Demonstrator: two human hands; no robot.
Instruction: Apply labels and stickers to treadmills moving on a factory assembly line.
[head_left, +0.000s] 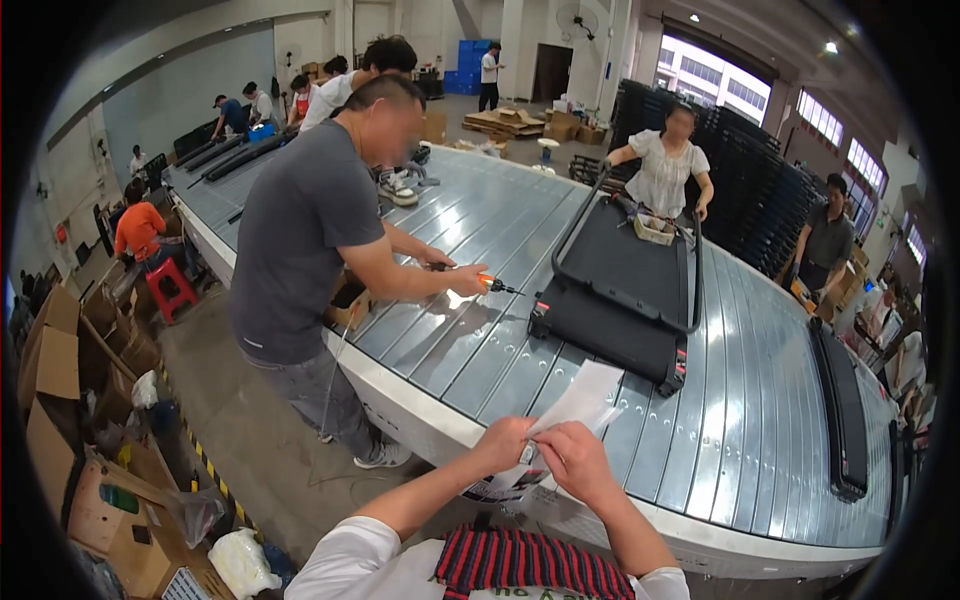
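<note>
Close to my body, above the near edge of the metal conveyor table (430, 380), both my hands pinch a thin white sheet (585, 392); whether it is paper or a plastic bag I cannot tell. My left hand (503, 446) grips its lower left part, fingers closed. Right beside it, my right hand (578, 460) is closed on the same piece, fingertips almost touching the left ones. A printed leaflet-like piece (512, 484) shows below my hands, partly hidden by them. Beyond the sheet lies a black treadmill (625, 310) with a raised handrail frame.
At left, a co-worker in grey (310, 210) points an orange and black power screwdriver (497, 284) at the treadmill's corner. Another person (668, 165) holds its handrail across the table. A second black treadmill (836, 410) lies right. Cardboard boxes (55, 350) crowd the left floor.
</note>
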